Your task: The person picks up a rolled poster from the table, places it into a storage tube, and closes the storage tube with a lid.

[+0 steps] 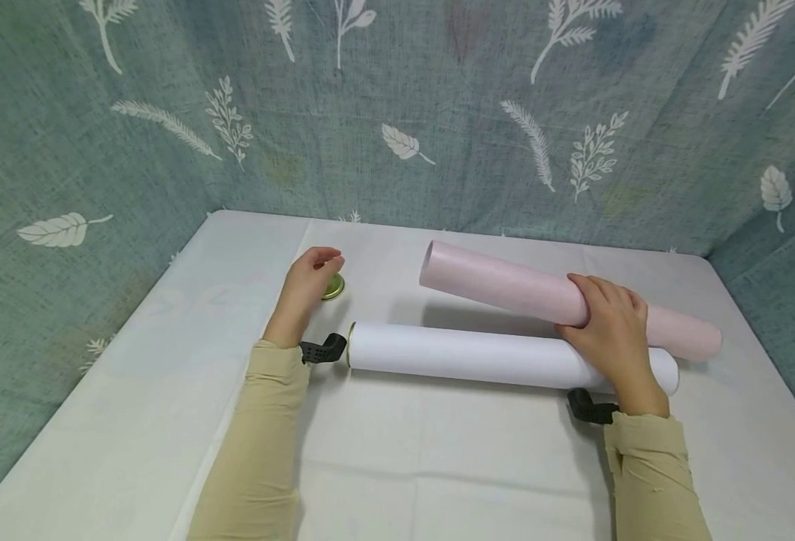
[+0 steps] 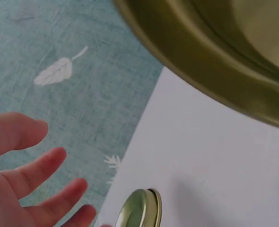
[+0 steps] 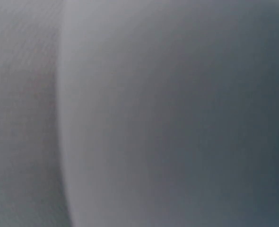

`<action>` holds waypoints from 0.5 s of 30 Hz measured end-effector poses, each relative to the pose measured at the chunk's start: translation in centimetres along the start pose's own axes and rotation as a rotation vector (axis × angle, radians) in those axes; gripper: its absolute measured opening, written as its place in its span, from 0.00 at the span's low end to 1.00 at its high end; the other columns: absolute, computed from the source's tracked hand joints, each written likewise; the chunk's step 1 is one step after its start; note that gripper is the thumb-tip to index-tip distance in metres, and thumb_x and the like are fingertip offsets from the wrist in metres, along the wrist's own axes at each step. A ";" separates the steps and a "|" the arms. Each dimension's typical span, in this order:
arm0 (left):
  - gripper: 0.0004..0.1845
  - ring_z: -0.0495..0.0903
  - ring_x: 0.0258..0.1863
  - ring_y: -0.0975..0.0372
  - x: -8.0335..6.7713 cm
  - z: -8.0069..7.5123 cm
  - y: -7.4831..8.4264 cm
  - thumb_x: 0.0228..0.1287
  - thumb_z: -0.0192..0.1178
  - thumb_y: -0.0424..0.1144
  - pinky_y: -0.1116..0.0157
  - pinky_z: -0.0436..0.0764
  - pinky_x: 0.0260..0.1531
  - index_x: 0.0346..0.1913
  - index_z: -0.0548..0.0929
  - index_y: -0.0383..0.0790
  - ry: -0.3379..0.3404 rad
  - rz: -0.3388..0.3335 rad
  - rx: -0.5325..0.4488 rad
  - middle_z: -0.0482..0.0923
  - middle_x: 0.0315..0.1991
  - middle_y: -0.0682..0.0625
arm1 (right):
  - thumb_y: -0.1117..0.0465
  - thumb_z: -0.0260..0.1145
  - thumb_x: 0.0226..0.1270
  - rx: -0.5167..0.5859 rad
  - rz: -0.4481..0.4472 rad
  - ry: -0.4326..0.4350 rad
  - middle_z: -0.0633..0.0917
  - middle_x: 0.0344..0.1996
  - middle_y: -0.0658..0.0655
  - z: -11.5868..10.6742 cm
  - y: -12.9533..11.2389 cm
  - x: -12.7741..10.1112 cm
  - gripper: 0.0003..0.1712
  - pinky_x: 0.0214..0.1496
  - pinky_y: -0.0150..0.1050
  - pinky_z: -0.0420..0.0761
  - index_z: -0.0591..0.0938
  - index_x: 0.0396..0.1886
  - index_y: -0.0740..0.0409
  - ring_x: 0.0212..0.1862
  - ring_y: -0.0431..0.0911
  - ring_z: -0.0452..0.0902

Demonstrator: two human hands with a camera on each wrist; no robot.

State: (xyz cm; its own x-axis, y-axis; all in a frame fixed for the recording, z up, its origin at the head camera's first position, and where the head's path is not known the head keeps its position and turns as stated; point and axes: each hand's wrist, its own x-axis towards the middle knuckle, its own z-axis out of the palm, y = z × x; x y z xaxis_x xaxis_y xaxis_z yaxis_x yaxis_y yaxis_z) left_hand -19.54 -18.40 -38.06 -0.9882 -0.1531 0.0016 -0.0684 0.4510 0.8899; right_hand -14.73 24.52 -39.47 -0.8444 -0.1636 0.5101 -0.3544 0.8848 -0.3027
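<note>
My right hand grips a pink cardboard tube around its right half. The tube slants, its open left end raised off the table. In front of it lies a white tube with a gold metal rim at its left end; the gold end looms large in the left wrist view. My left hand is by a small round gold lid at the left. In the left wrist view its fingers are spread, apart from the lid. A blurred pale surface fills the right wrist view.
A white cloth covers the table. Green-blue fabric with white leaf prints hangs behind the table and along both sides. Black wrist mounts sit close to the white tube.
</note>
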 end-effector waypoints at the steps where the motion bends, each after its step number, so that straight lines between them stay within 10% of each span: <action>1: 0.21 0.63 0.57 0.55 0.0 0.0 -0.1 0.63 0.52 0.49 0.55 0.62 0.56 0.55 0.72 0.42 -0.004 0.002 0.018 0.69 0.55 0.48 | 0.59 0.74 0.36 -0.001 0.000 -0.001 0.74 0.51 0.60 0.0 0.0 0.0 0.41 0.56 0.60 0.51 0.71 0.57 0.54 0.53 0.58 0.64; 15: 0.20 0.70 0.45 0.53 0.0 1.1 -1.2 0.65 0.50 0.41 0.55 0.68 0.48 0.59 0.69 0.41 -0.270 0.118 0.406 0.72 0.47 0.43 | 0.58 0.74 0.36 0.002 -0.005 0.008 0.74 0.51 0.60 0.2 0.2 -0.1 0.41 0.56 0.59 0.51 0.71 0.57 0.53 0.53 0.58 0.64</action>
State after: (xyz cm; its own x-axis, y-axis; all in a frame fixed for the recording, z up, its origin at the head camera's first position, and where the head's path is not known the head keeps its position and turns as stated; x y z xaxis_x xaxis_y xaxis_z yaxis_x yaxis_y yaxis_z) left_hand -19.60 -17.93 -39.67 -0.9889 0.1282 -0.0745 0.0509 0.7653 0.6416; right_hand -14.76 24.62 -39.72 -0.8396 -0.1644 0.5177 -0.3592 0.8830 -0.3022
